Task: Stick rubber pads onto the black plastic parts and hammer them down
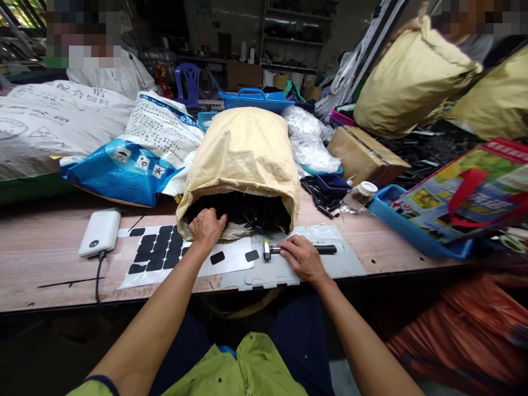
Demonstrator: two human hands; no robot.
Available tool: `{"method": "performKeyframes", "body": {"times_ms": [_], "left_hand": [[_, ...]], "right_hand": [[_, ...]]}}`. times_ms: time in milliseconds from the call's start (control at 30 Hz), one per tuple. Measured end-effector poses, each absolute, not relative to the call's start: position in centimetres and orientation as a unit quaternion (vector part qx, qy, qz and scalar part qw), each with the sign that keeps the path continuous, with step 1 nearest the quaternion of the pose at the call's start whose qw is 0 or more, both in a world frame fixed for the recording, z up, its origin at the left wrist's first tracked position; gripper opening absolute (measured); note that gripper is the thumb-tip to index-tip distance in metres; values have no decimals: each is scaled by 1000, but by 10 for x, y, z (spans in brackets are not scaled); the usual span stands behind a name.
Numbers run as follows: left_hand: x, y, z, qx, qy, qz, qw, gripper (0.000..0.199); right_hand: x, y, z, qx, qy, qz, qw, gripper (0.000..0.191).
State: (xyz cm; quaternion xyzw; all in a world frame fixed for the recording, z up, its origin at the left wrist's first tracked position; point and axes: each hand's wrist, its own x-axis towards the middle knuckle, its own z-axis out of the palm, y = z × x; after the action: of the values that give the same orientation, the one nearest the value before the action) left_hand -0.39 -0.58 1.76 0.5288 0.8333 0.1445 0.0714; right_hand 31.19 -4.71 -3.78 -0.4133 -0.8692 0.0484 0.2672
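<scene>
My left hand (207, 226) is at the mouth of a tan woven sack (249, 146) lying on the table. Its fingers are curled; their tips are hidden, and I cannot make out what they hold. Dark parts (256, 218) fill the shadowed opening. Beneath that forearm lies a white backing sheet (243, 262) with rows of black rounded stickers (157, 257). My right hand (303, 257) is closed around the handle of a small hammer (328, 249), close to its metal head. The hammer lies over a flat grey board (348, 264) at the table's front edge.
White-and-blue printed sacks (136, 146) and a white power bank (100, 232) with a cable are on the left. To the right are a small dark tray (333, 184), a clear jar (359, 196), a cardboard box (365, 153) and a blue basket (416, 234). Another person is at the upper left.
</scene>
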Motion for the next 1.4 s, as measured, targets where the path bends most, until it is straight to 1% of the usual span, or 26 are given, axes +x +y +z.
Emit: {"method": "performKeyframes", "body": {"times_ms": [67, 167, 267, 333, 400, 567, 733, 900, 967, 1067, 1200, 1333, 1400], "left_hand": [[-4, -6, 16, 528, 835, 136, 75, 33], [-5, -29, 16, 553, 812, 175, 59, 28], [-2, -63, 10, 651, 723, 219, 74, 21], [3, -82, 1, 724, 645, 220, 111, 17], [7, -93, -11, 756, 600, 219, 140, 16], [8, -94, -32, 725, 598, 278, 198, 20], [5, -91, -34, 706, 605, 285, 232, 21], [7, -91, -30, 700, 610, 283, 242, 22], [7, -92, -28, 695, 613, 281, 249, 21], [8, -92, -24, 688, 617, 278, 260, 20], [8, -92, -22, 691, 619, 273, 255, 16], [9, -93, -22, 691, 617, 276, 256, 15], [9, -93, -23, 686, 619, 281, 259, 16]], "right_hand": [[312, -47, -38, -415, -868, 51, 266, 21], [312, -47, -38, -415, -867, 54, 270, 20], [312, -47, -37, -415, -866, 57, 274, 20], [312, -48, -37, -413, -865, 60, 277, 20], [311, -48, -37, -410, -866, 62, 280, 21], [313, -46, -37, -407, -871, 49, 270, 22], [311, -50, -29, -408, -872, 52, 266, 23], [281, -70, -7, -432, -829, 95, 343, 29], [264, -79, 1, -423, -825, 120, 353, 31], [242, -89, 7, -419, -834, 119, 340, 35], [227, -98, 3, -413, -846, 94, 325, 41], [226, -101, -4, -403, -868, 58, 283, 40], [229, -102, -4, -410, -867, 55, 276, 39]]}}
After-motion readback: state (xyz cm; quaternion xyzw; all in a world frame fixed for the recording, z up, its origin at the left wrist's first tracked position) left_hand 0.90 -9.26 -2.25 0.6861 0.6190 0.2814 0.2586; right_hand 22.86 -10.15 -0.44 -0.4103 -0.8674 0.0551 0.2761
